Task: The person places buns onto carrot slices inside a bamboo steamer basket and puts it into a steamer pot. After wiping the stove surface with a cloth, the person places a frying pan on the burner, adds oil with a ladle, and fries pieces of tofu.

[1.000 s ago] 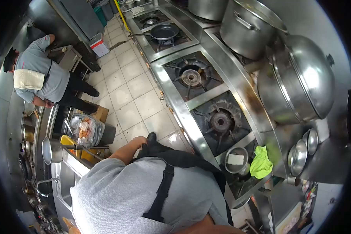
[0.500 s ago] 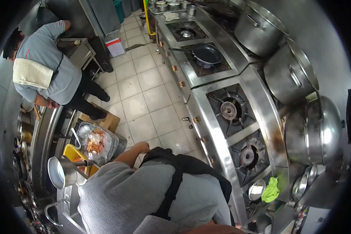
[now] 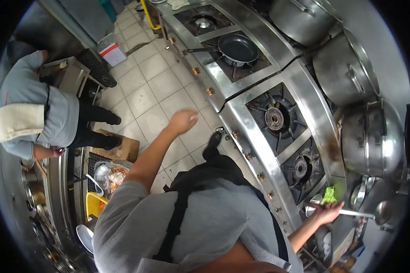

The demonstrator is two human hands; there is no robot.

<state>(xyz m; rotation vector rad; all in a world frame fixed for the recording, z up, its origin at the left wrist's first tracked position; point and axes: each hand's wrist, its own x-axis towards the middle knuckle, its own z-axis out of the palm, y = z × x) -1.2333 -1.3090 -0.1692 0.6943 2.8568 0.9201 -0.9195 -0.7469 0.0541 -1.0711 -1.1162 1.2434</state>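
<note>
My left hand [image 3: 182,121] is held out over the tiled floor, in front of the stove, with loosely curled fingers apart and nothing in it. At the right, my right hand [image 3: 327,214] is closed on the handle of a metal ladle [image 3: 383,212], whose round bowl points away to the right. A bright green cloth [image 3: 329,194] lies just beyond that hand, at the stove's near end. Partly covered by the hand is a small metal bowl [image 3: 311,209] beside the cloth.
The gas stove [image 3: 271,141] runs along my right, with a black frying pan [image 3: 238,48] on a burner. Large steel pots [image 3: 344,68] line its back. At left a co-worker [image 3: 36,104] stands near a cardboard box [image 3: 123,148], a yellow tub [image 3: 94,205] and bagged food [image 3: 111,175].
My right arm has come into view at the right, its hand gripping the ladle. My left hand has swung forward and up from near my waist. The view has shifted toward the stove.
</note>
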